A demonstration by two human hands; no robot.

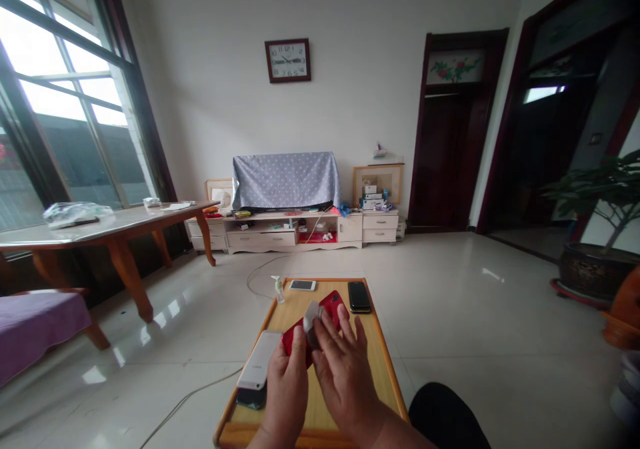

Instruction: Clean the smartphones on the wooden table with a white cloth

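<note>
Though half hidden, apparently a glossy red phone (330, 309)

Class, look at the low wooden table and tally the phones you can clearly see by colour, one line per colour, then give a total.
Red phone: 1
White phones: 2
Black phone: 1
Total: 4
Dark item under a white phone: unclear, not counted.

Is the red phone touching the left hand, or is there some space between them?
Touching. The head view shows the left hand holding the lower end of the red phone, with no gap between them.
</note>
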